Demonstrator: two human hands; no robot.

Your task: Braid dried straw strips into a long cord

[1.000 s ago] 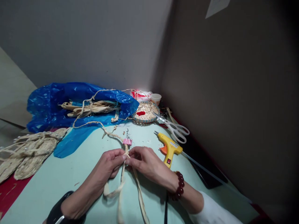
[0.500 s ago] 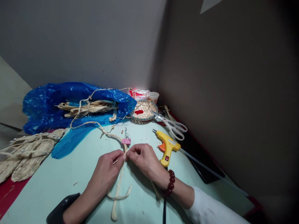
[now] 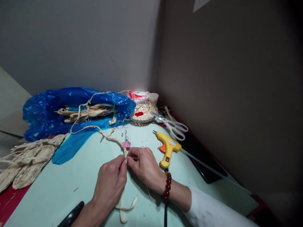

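A thin pale braid of plant fibre [image 3: 113,139] winds across the table to a pink binder clip [image 3: 126,144] that pinches it. Just below the clip, my left hand [image 3: 110,176] closes thumb and finger on the braid's near end. My right hand [image 3: 144,165] meets it there from the right, fingertips pinched on the fibre strands, with a dark red bead bracelet round the wrist. Loose strand ends [image 3: 127,208] hang out beneath my left hand onto the table. Another strand [image 3: 151,196] trails from under my right hand. My fingertips hide the exact crossing of the strands.
A yellow glue gun [image 3: 167,148] lies right of my hands, white-handled scissors [image 3: 174,127] behind it. Farther back stand a round woven tray [image 3: 148,117], a cup [image 3: 153,98] and a blue plastic bag [image 3: 44,110] holding fibre bundles [image 3: 94,113]. Woven slippers [image 3: 30,167] lie left.
My left hand has turned and lifted slightly, covering more of the hanging strands, whose ends have shifted. Both hands keep pinching below the clip. The whole view has shifted a little.
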